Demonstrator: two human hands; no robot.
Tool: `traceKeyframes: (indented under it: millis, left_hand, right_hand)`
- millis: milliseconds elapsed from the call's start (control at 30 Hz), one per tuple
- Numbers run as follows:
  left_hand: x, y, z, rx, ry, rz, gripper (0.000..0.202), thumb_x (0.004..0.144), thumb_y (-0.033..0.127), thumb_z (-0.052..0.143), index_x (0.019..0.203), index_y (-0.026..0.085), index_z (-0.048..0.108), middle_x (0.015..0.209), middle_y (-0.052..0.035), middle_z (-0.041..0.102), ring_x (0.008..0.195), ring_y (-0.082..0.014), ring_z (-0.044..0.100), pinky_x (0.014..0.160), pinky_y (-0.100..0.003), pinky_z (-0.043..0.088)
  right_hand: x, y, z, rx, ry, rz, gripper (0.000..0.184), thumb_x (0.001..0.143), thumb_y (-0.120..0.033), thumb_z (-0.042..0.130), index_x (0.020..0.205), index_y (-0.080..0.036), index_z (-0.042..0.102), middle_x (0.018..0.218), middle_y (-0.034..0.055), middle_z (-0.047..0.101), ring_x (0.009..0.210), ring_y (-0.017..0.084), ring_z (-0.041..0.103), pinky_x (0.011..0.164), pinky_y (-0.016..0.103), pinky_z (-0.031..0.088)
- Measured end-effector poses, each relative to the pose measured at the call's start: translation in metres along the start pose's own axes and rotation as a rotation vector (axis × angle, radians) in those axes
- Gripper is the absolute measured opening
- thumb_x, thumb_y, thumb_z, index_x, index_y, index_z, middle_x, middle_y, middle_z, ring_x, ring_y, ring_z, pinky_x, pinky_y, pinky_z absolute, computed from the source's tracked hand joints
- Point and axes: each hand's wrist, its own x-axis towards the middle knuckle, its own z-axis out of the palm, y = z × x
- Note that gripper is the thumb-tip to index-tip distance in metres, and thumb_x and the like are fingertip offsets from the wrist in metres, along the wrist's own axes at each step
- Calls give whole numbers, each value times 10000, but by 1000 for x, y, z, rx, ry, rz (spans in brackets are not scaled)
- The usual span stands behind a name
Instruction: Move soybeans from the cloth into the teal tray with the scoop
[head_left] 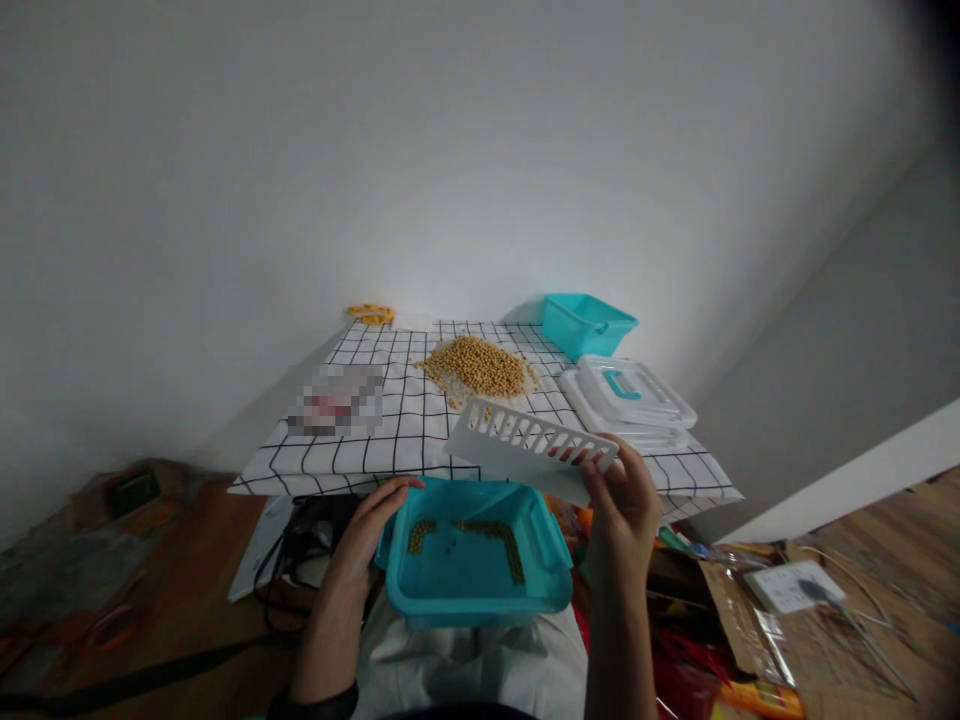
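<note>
**Before the counter [409,440]: slotted white panel [499,456] held above the far rim of a teal tub [480,606]**

In front of the near edge of the counter, the tub sits over the person's lap. Soybeans [514,555] lie inside it in two groups, along the far side and toward the right, and in the far left corner. The right hand [626,500] pinches the panel at its right end, thumb in front and fingers partly visible through the slots; the panel slants down toward that hand. The left hand [375,525] lies at the tub's left side, fingers together over the far corner; whether it grips the rim cannot be told. Beyond the panel, a heap of soybeans [480,366] is spread on a checked cloth [409,405]. At right stand a second teal tub [577,328] and, nearer, stacked clear lids [637,388].
</note>
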Motion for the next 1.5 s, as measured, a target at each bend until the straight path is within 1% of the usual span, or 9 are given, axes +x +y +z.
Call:
traceKeyframes:
  millis: [100, 200, 333, 700, 1000, 1167, 1267, 1400, 1500]
  left_hand:
    - [0, 1, 0, -6, 7, -13, 216, 596, 382, 802, 750, 234, 775, 770, 23, 737, 776, -220, 638, 737, -313, 484]
    - [-1, 2, 1, -4, 12, -20, 232, 581, 387, 807, 747, 228, 773, 736, 23, 735, 733, -217, 635, 696, -310, 487]
    - [-2, 2, 1, -4, 8, -17, 228, 598, 388, 803, 764, 235, 779, 763, 29, 745, 732, -207, 634, 700, -302, 488]
    - [1, 1, -1, 10, 2, 3, 200, 617, 387, 785, 751, 239, 781, 754, 30, 725, 743, -210, 629, 703, -295, 471]
    - [-2, -1, -4, -2, 5, -23, 152, 633, 361, 767, 741, 255, 767, 753, 41, 699, 721, -191, 591, 665, -283, 459]
    - [-2, 0, -3, -1, 12, -19, 126, 638, 345, 771, 736, 265, 780, 803, 39, 710, 798, -205, 608, 696, -277, 470]
    - [-3, -1, -2, 0, 12, -9, 129, 655, 358, 775, 745, 266, 784, 791, 36, 711, 772, -208, 612, 676, -284, 474]
    - [-4, -2, -2, 7, 3, -8, 148, 672, 375, 770, 763, 259, 780, 773, 34, 707, 717, -200, 612, 647, -289, 473]
    - [-2, -4, -3, 12, 5, -10, 139, 675, 368, 761, 756, 256, 770, 773, 36, 702, 726, -200, 616, 655, -288, 475]
  right_hand:
    - [-2, 1, 4, -33, 11, 13, 219, 886, -348, 690, 1054, -208, 709, 955, 76, 774, 833, 251, 753, 720, 355, 591]
    - [-5, 1, 10, -59, -30, 14, 188, 898, -334, 677, 1040, -221, 726, 958, 64, 777, 855, 245, 756, 763, 357, 592]
    - [-5, 1, 16, -92, -36, -14, 186, 921, -324, 648, 1056, -220, 722, 992, 66, 777, 931, 247, 755, 835, 361, 579]
    - [3, 15, -1, -212, 140, -76, 238, 912, -379, 660, 1053, -196, 718, 976, 94, 776, 879, 257, 761, 794, 366, 579]
    - [17, 10, 12, -224, 157, -142, 185, 894, -326, 667, 1016, -203, 729, 956, 69, 766, 883, 234, 742, 794, 342, 562]
    - [15, 14, 11, -182, 264, -133, 224, 900, -323, 663, 1063, -176, 705, 951, 92, 757, 838, 235, 747, 799, 373, 568]
    - [18, 19, 11, -188, 307, -124, 270, 907, -329, 648, 1113, -159, 691, 1026, 130, 751, 893, 255, 749, 824, 399, 565]
    - [22, 25, 18, -219, 278, -100, 282, 910, -335, 636, 1121, -159, 697, 1040, 142, 764, 925, 278, 752, 858, 424, 555]
    - [23, 25, 25, -214, 248, -101, 268, 916, -324, 629, 1115, -159, 700, 1000, 127, 776, 909, 264, 757, 851, 393, 558]
